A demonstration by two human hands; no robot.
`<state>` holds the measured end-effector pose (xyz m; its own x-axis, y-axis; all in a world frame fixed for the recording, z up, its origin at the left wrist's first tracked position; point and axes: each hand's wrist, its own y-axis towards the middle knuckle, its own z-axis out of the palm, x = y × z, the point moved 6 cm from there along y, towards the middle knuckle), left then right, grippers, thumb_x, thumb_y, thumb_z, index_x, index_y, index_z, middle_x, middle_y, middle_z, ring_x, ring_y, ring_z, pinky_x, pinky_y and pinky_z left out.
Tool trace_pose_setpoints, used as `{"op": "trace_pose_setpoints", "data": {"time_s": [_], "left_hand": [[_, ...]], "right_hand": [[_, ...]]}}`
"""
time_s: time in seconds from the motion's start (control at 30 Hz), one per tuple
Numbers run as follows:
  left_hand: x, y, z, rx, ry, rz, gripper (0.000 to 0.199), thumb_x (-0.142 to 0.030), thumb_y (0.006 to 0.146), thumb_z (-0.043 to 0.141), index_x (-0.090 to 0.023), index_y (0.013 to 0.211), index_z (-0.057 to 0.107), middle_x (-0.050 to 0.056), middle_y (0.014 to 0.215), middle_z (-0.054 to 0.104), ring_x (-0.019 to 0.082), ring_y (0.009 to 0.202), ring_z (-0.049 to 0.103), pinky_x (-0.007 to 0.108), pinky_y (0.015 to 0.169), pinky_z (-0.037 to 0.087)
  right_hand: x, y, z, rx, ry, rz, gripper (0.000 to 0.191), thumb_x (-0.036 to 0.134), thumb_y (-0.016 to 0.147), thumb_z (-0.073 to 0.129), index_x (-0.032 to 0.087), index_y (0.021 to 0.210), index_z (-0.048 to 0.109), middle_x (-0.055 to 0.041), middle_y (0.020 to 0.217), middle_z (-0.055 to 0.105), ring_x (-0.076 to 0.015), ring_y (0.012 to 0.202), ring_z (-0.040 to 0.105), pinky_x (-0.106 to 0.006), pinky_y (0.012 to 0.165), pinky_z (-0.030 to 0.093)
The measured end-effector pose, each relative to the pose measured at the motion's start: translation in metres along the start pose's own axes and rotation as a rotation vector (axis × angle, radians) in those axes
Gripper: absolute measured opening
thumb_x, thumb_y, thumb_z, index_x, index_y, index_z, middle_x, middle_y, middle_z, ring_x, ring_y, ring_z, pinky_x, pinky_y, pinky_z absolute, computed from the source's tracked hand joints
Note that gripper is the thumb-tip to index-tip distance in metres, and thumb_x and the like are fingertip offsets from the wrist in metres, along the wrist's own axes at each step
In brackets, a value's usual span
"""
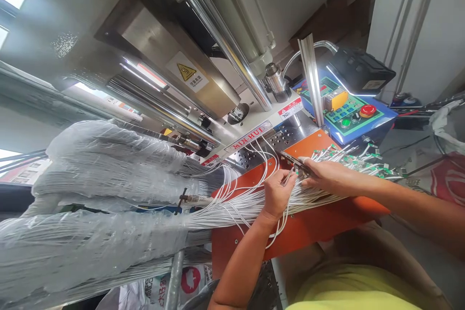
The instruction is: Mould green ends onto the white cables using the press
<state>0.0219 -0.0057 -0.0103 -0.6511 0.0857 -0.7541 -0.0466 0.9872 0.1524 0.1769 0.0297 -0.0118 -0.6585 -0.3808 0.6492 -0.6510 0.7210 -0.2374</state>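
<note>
My left hand (pixel 276 194) is closed in a pinch on a white cable, close to a small green-and-silver cable end. Against its fingertips, my right hand (pixel 321 175) grips a narrow dark metal bar (pixel 288 157) that slants up toward the press. Both hands are above a thick bundle of white cables (pixel 232 210) lying across the orange work surface (pixel 308 227). Beyond the right hand the cables finish in many small green-and-silver ends (pixel 378 164). A few loose cables loop from the press over the left hand. The fingers partly hide the held cable end.
The press (pixel 254 135) with shiny steel columns stands in front of me. A blue control box (pixel 359 118) with a red button is at the right, under a black lamp (pixel 359 72). Plastic-wrapped cable bundles (pixel 109 169) fill the left, beside a metal clamp (pixel 185 198).
</note>
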Motion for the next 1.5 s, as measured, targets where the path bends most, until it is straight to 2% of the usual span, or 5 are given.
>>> {"op": "trace_pose_setpoints", "data": {"time_s": [0.4,0.6,0.87,1.1,1.5], "left_hand": [[0.008,0.014,-0.003,0.056,-0.324,-0.118,0.025,-0.030,0.080,0.069,-0.017,0.101,0.070,0.007,0.098,0.071,0.015,0.087,0.065,0.027,0.082,0.049],[0.002,0.023,-0.015,-0.004,-0.403,-0.184,0.052,-0.040,0.093,0.050,-0.019,0.139,0.040,0.002,0.072,0.070,0.007,0.046,0.044,0.019,0.051,0.040],[0.008,0.035,-0.020,-0.066,-0.178,-0.105,0.024,-0.031,0.093,0.044,-0.018,0.098,0.063,0.004,0.085,0.068,0.009,0.062,0.055,0.020,0.059,0.044],[0.004,0.032,-0.007,0.090,0.131,-0.002,0.020,-0.033,0.089,0.053,-0.022,0.095,0.068,0.002,0.079,0.069,0.014,0.068,0.058,0.024,0.065,0.040],[0.002,0.016,-0.008,0.051,0.254,0.055,0.023,-0.032,0.091,0.051,-0.024,0.088,0.072,0.003,0.077,0.071,0.016,0.068,0.059,0.024,0.066,0.039]], "right_hand": [[-0.003,0.001,0.004,-0.029,-0.003,0.013,0.029,0.043,0.089,0.047,0.021,0.109,0.043,-0.0101,0.095,0.066,-0.0274,0.085,0.063,-0.030,0.066,0.039],[-0.008,0.003,0.008,-0.045,0.008,0.013,0.030,0.044,0.088,0.048,0.023,0.109,0.045,-0.0084,0.093,0.067,-0.0261,0.083,0.064,-0.030,0.064,0.038],[-0.003,0.000,0.004,-0.049,-0.011,-0.005,0.042,0.045,0.088,0.045,0.020,0.122,0.043,-0.0109,0.094,0.067,-0.0286,0.084,0.063,-0.032,0.068,0.040],[-0.008,0.003,0.008,-0.051,-0.009,0.020,0.042,0.045,0.086,0.048,0.023,0.122,0.043,-0.0093,0.096,0.067,-0.0286,0.087,0.063,-0.031,0.067,0.039],[-0.009,0.004,0.009,-0.044,-0.013,0.005,0.037,0.046,0.087,0.049,0.023,0.115,0.043,-0.0092,0.093,0.067,-0.0280,0.084,0.064,-0.031,0.065,0.039]]}}
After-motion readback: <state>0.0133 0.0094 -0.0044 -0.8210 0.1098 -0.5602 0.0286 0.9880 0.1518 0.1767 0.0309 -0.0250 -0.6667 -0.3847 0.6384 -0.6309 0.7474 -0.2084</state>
